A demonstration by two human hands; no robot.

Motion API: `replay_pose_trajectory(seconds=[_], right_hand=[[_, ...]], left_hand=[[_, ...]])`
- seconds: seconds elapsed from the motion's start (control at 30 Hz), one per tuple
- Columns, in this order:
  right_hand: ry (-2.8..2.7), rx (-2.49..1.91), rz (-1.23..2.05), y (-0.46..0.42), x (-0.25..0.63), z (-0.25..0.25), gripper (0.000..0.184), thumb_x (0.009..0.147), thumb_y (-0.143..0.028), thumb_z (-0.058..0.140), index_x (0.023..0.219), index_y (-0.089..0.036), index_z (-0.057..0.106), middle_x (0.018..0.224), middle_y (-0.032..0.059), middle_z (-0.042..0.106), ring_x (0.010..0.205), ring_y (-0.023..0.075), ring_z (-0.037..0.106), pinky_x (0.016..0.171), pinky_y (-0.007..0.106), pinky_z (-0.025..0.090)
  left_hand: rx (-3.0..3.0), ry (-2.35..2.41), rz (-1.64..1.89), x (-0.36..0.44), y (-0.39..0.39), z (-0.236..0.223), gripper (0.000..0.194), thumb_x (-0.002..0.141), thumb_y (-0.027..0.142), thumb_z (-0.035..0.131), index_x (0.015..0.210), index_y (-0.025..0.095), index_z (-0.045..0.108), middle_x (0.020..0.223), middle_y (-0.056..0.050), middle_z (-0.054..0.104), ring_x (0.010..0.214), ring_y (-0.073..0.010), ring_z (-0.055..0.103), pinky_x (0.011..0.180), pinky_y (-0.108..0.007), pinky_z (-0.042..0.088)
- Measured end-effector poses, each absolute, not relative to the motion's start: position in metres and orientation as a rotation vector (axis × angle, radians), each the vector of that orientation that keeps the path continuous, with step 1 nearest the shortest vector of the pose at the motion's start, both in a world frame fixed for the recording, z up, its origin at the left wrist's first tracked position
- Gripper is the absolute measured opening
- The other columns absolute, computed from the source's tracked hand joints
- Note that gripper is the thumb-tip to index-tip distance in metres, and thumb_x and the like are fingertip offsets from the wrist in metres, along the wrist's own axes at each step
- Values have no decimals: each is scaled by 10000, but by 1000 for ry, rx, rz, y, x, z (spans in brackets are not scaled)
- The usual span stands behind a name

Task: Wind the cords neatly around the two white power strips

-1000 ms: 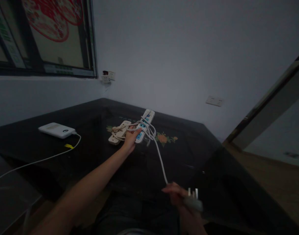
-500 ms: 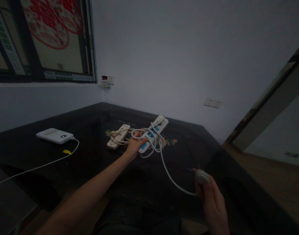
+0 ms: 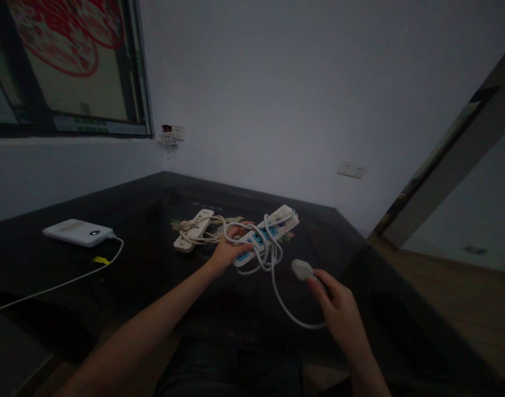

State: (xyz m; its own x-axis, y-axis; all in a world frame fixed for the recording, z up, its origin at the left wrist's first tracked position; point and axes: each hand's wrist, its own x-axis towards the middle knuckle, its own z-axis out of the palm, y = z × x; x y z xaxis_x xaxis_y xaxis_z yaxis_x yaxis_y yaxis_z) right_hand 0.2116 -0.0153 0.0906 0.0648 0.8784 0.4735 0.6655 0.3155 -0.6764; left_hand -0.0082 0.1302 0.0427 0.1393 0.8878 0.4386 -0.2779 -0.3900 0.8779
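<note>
The left hand [image 3: 228,251] grips the power strip [image 3: 260,238], which slants away rightward; the right hand [image 3: 336,298] pinches the plug [image 3: 301,269] just apart

1. The far side is filled by a plain, pale wall [image 3: 256,99], dimly and rather evenly lit.
2. At the far left, a dark-framed window [image 3: 80,91] is seen, its pane marked by red rounded ornaments [image 3: 62,41].
3. Sockets [image 3: 171,134] are mounted near the left corner; another socket plate [image 3: 351,169] is set farther right.
4. The middle is taken up by a dark, glossy table [image 3: 330,237].
5. On the right, brownish flooring [image 3: 451,281] is shown beside a dark-edged opening [image 3: 434,171], slanted in view.
</note>
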Motion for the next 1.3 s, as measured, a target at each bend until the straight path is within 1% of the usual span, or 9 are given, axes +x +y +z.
replay_pose_trajectory(seconds=[0.1,0.23,0.37,0.6,0.73,0.83,0.97,1.1,1.3], right_hand=[[-1749,-1369,249,-19,210,104,281,843,-407,545,799,-178,701,738,47,704,668,179,648,595,226,485],[-1809,-1336,152,-18,208,123,269,845,-408,549,784,-190,696,760,52,706,684,182,649,619,241,482],[-1873,-1358,109,-7,205,139,286,864,-422,520,829,-192,685,775,59,703,671,189,632,627,264,473],[-2089,-1357,149,25,196,161,225,886,-356,499,862,-192,651,744,28,668,630,158,579,564,247,381],[-2052,-1293,211,41,197,170,207,882,-331,510,835,-174,636,697,8,626,625,135,553,568,237,375],[-2052,-1208,331,47,193,178,222,883,-328,499,775,-167,608,645,-7,591,608,123,540,564,233,381],[-2085,-1103,426,45,175,194,210,884,-308,502,749,-168,581,578,-30,575,561,94,519,557,223,375],[-2044,-1006,562,39,154,211,204,877,-332,516,760,-170,560,523,-54,550,456,59,468,457,191,349],[-1899,-781,781,29,142,229,249,849,-434,555,833,-187,533,562,-57,589,424,55,520,414,171,410]], left_hand=[[1547,697,1431,-5,126,43,392,586,247,787,946,164,655,1183,-99,618,1030,-246,577,885,-350,449],[1578,672,1334,-1,120,44,512,570,232,795,1051,164,630,1097,-95,652,973,-233,603,875,-362,456],[1551,646,1271,2,115,44,505,577,210,803,1052,170,635,1026,-82,669,932,-225,622,852,-347,465],[1531,643,1291,4,115,37,735,547,210,832,1221,191,540,918,-46,659,811,-200,624,748,-310,480],[1533,657,1282,6,114,39,574,559,186,814,1092,178,600,968,-68,669,892,-222,626,828,-346,472],[1550,680,1298,6,115,40,463,550,205,817,971,169,628,933,-70,674,882,-225,623,827,-348,465],[1615,757,1281,5,117,39,428,554,240,814,929,164,622,853,-52,663,811,-214,611,747,-318,464],[1693,788,1267,2,120,38,380,572,245,802,901,171,627,815,-32,660,769,-201,604,717,-298,451],[1645,746,1280,0,122,42,369,576,237,790,908,178,642,851,-30,668,784,-190,605,728,-285,451]])
